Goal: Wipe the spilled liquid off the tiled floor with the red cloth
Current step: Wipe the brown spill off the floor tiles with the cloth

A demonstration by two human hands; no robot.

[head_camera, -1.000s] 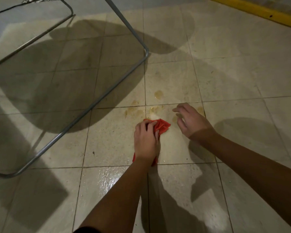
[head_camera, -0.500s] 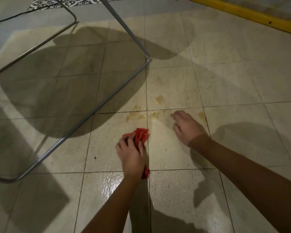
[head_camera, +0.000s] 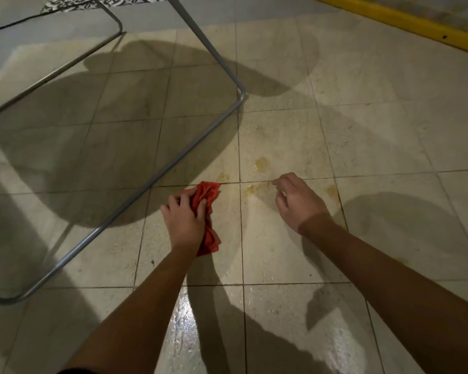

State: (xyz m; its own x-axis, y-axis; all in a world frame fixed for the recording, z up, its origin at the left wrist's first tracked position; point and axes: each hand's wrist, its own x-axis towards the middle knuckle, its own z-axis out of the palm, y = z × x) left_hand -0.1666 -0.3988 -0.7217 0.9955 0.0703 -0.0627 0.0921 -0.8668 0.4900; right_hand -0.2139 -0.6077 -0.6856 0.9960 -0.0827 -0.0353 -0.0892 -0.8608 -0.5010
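Observation:
My left hand (head_camera: 183,218) presses the crumpled red cloth (head_camera: 208,194) flat on the beige tiled floor (head_camera: 376,147), fingers wrapped over it. The cloth's far tip touches a yellowish spill patch (head_camera: 223,177) at a grout line. More yellow spots lie to the right: one (head_camera: 261,163) on the tile beyond, a smear (head_camera: 257,188) by my right fingertips, another (head_camera: 332,190) past my right hand. My right hand (head_camera: 297,202) rests on the floor with loosely curled fingers, holding nothing.
A grey metal tube frame (head_camera: 173,163) runs diagonally across the floor just left of the cloth, bending at a corner (head_camera: 242,94) farther off. A yellow kerb (head_camera: 405,18) crosses the top right. A wet glossy streak (head_camera: 183,319) shines on the near tiles.
My left hand has slid the red cloth to the left and a little away from me, over the left spill patch. My right hand has stayed on the floor, roughly in place.

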